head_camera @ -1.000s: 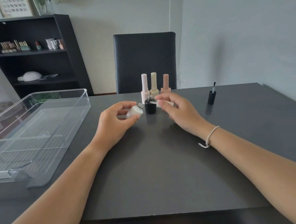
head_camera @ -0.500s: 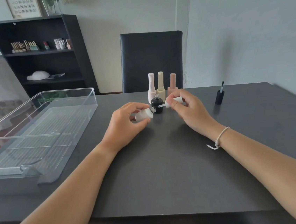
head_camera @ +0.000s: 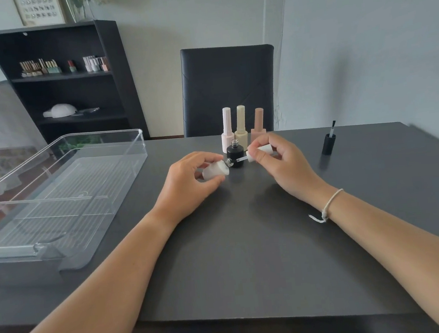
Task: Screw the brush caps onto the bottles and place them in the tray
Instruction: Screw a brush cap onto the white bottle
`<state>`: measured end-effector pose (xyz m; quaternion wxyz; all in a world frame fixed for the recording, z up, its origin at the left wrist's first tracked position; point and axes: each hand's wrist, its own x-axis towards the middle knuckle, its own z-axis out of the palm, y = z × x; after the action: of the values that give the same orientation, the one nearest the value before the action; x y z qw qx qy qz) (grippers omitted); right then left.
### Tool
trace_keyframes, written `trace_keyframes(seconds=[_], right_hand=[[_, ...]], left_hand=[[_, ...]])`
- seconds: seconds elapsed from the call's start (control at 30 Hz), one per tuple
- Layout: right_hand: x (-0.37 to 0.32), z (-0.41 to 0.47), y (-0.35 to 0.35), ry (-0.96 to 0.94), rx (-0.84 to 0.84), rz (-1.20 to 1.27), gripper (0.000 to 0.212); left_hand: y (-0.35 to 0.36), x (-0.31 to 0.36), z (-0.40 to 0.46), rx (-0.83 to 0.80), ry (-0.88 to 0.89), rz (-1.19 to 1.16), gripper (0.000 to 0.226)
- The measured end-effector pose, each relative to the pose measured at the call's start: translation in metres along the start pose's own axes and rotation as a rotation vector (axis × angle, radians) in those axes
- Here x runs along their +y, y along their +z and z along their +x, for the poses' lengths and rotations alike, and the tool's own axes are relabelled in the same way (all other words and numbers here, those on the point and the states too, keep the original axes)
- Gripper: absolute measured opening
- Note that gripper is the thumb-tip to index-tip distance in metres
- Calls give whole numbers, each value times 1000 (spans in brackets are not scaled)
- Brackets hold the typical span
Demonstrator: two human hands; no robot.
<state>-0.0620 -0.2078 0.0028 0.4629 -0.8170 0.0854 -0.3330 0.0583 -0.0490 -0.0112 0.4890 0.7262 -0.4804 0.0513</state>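
My left hand [head_camera: 190,180] grips a white bottle [head_camera: 214,170], tipped so its threaded neck points right. My right hand [head_camera: 280,160] pinches a white brush cap [head_camera: 261,151] held sideways, its thin brush stem aimed at the bottle's neck with the tip just short of the opening. Behind them an open black bottle [head_camera: 234,152] stands upright without a cap. A black brush cap [head_camera: 328,142] stands brush-up at the right. The clear plastic tray [head_camera: 119,149] sits at the left with no bottles in it.
Three capped bottles, pale pink [head_camera: 227,130], cream [head_camera: 241,127] and tan [head_camera: 258,124], stand in a row behind the black bottle. A black chair [head_camera: 227,84] is behind the dark table [head_camera: 248,244]. A black shelf unit [head_camera: 68,81] stands at the back left.
The brush cap has shifted left toward the white bottle's neck, and the two hands have drawn a little closer together. The camera view has shifted slightly.
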Motion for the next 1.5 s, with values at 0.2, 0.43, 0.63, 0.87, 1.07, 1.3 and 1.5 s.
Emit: trace_keyframes(seconds=[0.2,0.43,0.63,0.87,1.07,1.3,1.5], right_hand=[[-1,0,1,-12,-6,-9,15],[3,1,1,-9,5,-18,12],[6,2,2,-6,-7,-52,7],[5,2,3,-28,-36,-64,2],[6,0,5,-48,-76,-93,4],[6,-1,7,-69,-157,-108,8],[5,-1,5,-86,-167,-99,20]], left_hand=[[-1,0,0,-5,5,-5,30],[-1,0,0,-16,15,-2,31],[-1,0,-1,-33,22,9,31],[0,1,-1,-53,30,25,33],[1,2,-2,-73,35,39,34],[1,1,-1,-72,37,56,35],[1,0,-1,-67,34,57,35]])
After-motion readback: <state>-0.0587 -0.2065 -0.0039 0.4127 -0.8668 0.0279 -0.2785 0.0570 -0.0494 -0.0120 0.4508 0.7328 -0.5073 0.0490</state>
